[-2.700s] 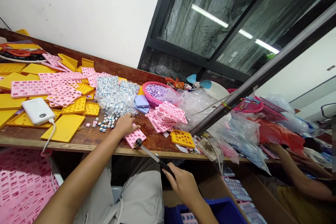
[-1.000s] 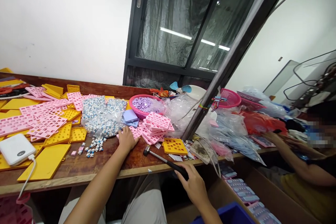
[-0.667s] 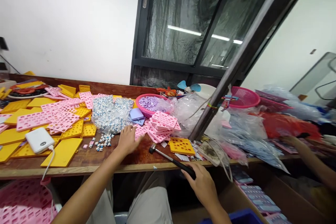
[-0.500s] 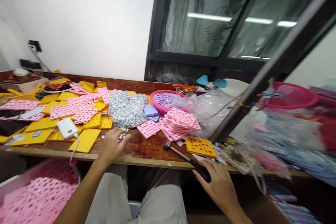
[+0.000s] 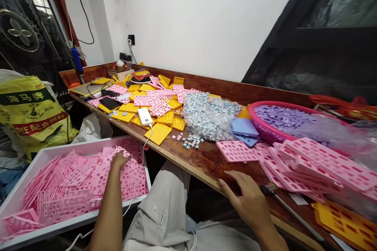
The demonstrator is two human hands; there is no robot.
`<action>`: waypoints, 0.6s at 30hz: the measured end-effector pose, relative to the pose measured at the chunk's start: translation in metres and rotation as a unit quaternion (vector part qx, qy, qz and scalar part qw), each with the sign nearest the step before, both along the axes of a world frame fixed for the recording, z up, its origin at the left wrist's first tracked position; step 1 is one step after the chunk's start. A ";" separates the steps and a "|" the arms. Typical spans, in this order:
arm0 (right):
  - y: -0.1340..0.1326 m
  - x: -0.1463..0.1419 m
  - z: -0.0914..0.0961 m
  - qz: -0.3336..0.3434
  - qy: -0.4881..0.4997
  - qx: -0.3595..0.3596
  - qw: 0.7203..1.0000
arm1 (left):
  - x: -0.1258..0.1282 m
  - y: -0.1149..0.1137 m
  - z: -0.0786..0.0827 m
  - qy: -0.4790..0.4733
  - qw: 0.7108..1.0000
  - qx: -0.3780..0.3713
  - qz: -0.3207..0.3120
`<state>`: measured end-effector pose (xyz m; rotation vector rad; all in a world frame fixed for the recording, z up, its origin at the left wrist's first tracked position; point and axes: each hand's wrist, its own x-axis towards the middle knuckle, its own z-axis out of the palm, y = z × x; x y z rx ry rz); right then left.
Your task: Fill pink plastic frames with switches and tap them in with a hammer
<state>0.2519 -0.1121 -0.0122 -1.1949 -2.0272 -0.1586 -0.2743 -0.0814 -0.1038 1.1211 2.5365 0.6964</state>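
My left hand (image 5: 119,160) reaches down into a white tray (image 5: 35,160) beside my left knee. Its fingers lie on the heap of pink slotted frames (image 5: 73,182) in the tray, and whether they grip one is hidden. My right hand (image 5: 247,198) rests on the front edge of the wooden table (image 5: 203,160), fingers spread and holding nothing. The small hammer (image 5: 282,206) lies just to its right. A single pink frame (image 5: 237,151) lies flat on the table beyond that hand.
A stack of pink frames (image 5: 312,164) sits at the right, with a yellow frame (image 5: 344,221) near the edge. A bag of blue-white switches (image 5: 206,113), loose switches (image 5: 191,141), a pink basket of purple caps (image 5: 282,119), a power bank (image 5: 145,117), yellow plates (image 5: 159,133) and a yellow sack (image 5: 29,113) are also in view.
My view has swung left. My left hand left the table and went down into the tray of pink frames. My right hand let go of the hammer handle and now rests on the table edge.
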 end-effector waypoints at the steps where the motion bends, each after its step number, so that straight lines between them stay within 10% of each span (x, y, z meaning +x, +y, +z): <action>1: 0.001 0.000 -0.002 -0.005 0.000 -0.007 1.000 | 0.001 0.000 -0.011 -0.007 1.000 -0.009 -0.004; 6: -0.005 0.004 -0.003 -0.040 0.026 -0.040 0.998 | -0.011 0.003 -0.039 -0.042 0.999 -0.002 0.015; 18: -0.003 0.005 -0.010 -0.066 0.003 -0.016 0.998 | -0.075 -0.019 -0.026 -0.253 0.937 0.233 0.059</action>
